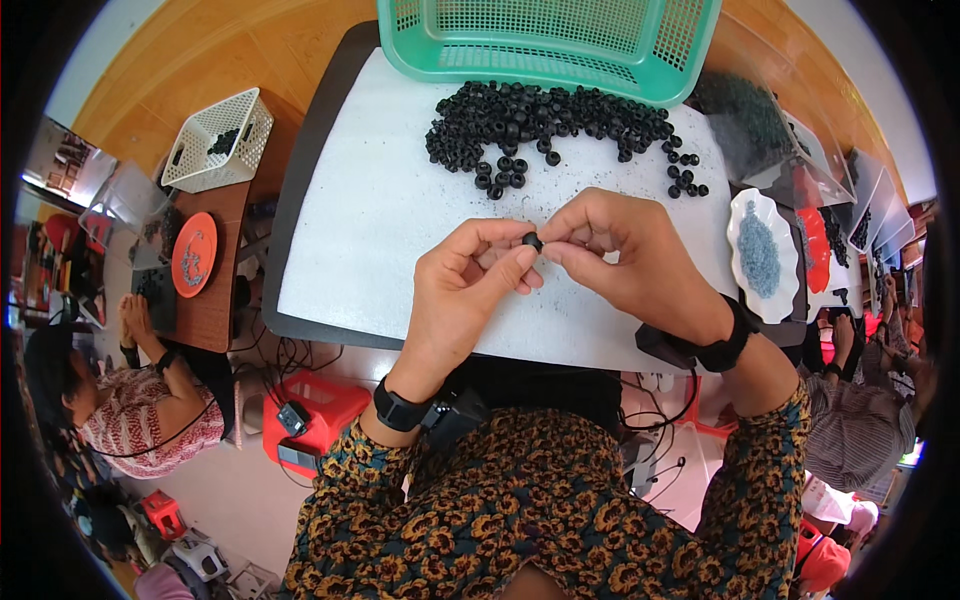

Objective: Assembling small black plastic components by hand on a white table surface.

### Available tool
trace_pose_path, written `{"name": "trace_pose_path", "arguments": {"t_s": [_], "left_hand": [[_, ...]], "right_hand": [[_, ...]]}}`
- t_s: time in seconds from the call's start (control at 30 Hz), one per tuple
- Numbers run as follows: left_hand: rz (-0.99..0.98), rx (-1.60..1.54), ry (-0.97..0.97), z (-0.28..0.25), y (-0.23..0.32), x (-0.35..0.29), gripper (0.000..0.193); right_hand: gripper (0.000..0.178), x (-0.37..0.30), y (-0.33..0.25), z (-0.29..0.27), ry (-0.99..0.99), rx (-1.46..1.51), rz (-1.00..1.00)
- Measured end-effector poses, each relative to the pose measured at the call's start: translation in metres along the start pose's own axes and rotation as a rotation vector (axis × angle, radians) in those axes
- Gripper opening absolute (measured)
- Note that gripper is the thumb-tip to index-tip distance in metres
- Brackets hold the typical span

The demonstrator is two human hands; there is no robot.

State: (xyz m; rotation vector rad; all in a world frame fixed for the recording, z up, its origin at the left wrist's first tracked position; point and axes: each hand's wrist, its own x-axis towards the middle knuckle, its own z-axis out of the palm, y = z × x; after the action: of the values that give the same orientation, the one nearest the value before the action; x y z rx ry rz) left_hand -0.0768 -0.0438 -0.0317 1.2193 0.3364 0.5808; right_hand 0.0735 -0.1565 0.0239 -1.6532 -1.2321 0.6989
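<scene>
Black piece: 1 small, rounded black piece (pixel 532 241) is sitting at the left hand's fingertips, directly left of the right fingertips and touching or nearly touching them.
Long axis: the piece is looking roundish; its size is leaving any axis unclear.
Nearer hand: the left is holding it; the right is meeting it from the right side.
Left hand: the left hand (pixel 462 285) is pinching the piece between thumb and forefinger, the other fingers curling in below.
Right hand: the right hand (pixel 620 245) is bringing thumb and forefinger close together at the piece's right edge; cannot tell whether they are gripping the piece or some tiny bit.
Pile: many black beads (pixel 500 115) are lying beyond both hands, with 2 looser clusters straggling toward them.
Basket: 1 green basket (pixel 520 78) is standing beyond the pile, farthest from the hands.
Plate: 1 white plate (pixel 740 260) with a wavy rim is resting right of the right hand, carrying pale blue bits (pixel 760 250).
Sheet: 1 white sheet (pixel 350 230) is spreading under both hands, dark specks dotting it.
</scene>
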Motion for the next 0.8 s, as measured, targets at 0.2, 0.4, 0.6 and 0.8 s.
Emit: {"name": "trace_pose_path", "arguments": {"t_s": [0.2,0.4,0.6,0.8], "left_hand": [[-0.006,0.048,-0.064,-0.002,0.001,-0.005,0.02],[-0.057,-0.076,-0.181,-0.007,0.004,-0.001,0.019],[-0.056,-0.131,-0.129,-0.008,0.003,-0.002,0.021],[-0.031,-0.037,-0.148,-0.006,0.0,-0.006,0.021]], "right_hand": [[0.014,0.007,-0.004,-0.015,-0.24,0.296,0.296],[0.022,0.015,0.006,-0.015,-0.292,0.413,0.44],[0.022,0.031,-0.012,-0.024,-0.219,0.054,0.302],[0.015,0.066,0.01,-0.083,-0.035,-0.642,0.118]]}}
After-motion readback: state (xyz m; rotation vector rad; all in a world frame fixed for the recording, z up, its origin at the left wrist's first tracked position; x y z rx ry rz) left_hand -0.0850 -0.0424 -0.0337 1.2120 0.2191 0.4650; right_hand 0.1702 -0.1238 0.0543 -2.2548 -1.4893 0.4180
